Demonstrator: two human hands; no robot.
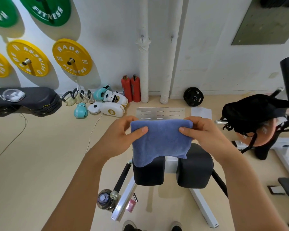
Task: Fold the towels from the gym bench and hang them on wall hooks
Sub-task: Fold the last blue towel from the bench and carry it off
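Note:
A folded blue towel (160, 140) hangs in the air in front of me, above the black pads of the gym bench (195, 170). My left hand (120, 135) pinches its upper left corner, thumb on the front. My right hand (203, 132) pinches the upper right corner the same way. Two small metal wall hooks, the left hook (142, 37) and the right hook (171, 38), stick out of the white wall straight ahead, both bare.
Two red fire extinguishers (131, 89) and two wrapped white pipes (144, 64) stand below the hooks. Boxing gloves and pads (107, 104) lie on the floor at left. Yellow and green weight plates (72, 57) hang on the wall. A black backpack (254, 114) sits at right.

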